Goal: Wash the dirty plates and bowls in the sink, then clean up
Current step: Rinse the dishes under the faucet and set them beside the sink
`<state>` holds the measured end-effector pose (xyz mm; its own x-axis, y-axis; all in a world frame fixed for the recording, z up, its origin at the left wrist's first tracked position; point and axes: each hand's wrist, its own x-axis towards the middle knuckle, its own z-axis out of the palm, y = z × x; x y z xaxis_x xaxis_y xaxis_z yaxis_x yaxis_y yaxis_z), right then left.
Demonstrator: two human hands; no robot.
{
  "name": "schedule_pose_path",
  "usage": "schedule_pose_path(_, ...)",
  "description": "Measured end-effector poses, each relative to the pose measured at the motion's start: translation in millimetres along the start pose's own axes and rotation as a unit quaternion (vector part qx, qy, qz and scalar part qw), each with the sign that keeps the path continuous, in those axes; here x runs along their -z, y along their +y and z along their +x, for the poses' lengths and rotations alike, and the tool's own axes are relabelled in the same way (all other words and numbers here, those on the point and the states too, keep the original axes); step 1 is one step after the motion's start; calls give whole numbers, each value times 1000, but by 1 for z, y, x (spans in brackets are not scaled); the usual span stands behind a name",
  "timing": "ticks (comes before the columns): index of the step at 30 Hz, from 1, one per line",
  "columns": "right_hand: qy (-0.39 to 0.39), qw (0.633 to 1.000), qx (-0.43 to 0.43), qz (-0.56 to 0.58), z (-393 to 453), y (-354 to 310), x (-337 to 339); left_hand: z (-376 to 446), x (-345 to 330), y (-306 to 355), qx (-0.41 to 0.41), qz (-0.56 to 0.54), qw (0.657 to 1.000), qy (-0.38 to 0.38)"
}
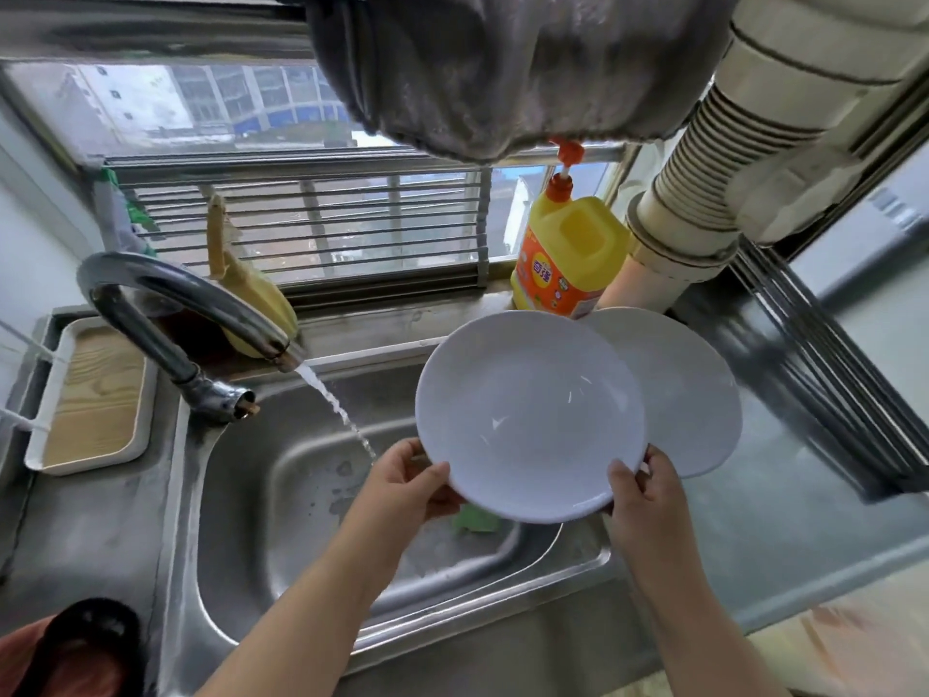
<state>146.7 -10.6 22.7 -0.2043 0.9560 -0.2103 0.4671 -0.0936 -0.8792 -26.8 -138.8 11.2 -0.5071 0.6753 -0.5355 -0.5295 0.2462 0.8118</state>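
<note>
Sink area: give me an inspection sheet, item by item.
Surface: stainless steel sink, wet; green scrap in the basin.
Job's things: white round plate held over the sink; second white plate behind it on the counter.
Clutter: yellow detergent bottle, wooden tray, yellow brush.
Hands: left hand and right hand, fingers gripping the plate's rim.
Cables: nothing seen.
Surroundings: chrome tap running, barred window, ribbed white duct, grey cloth.

Upper centre, a grey cloth [502, 67] hangs over the window. Below it, right of centre, a yellow detergent bottle [570, 254] stands on the sill. Far left, a wood-lined white tray [90, 394] beside the faucet [166, 314], water running.
</note>
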Motion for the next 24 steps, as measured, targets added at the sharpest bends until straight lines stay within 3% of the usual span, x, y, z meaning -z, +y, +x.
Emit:
schedule_pose_path(6, 87, 992, -16, -87, 25, 4, 55, 36, -79, 23, -51, 201, 977, -40)
schedule_pose_path(10, 109, 987, -53, -109, 49, 14, 75, 59, -119, 28, -89, 424, 900, -52)
schedule_pose_path(13, 107, 984, -71, -126, 63, 21, 77, 64, -132, 31, -97, 519, 846, -75)
schedule_pose_path(16, 101, 982, -67, -145, 71, 25, 73, 72, -134, 28, -93, 565, 816, -77)
schedule_pose_path(24, 94, 975, -54, -193, 79, 38, 70, 93, -133, 16, -103, 558, 821, -63)
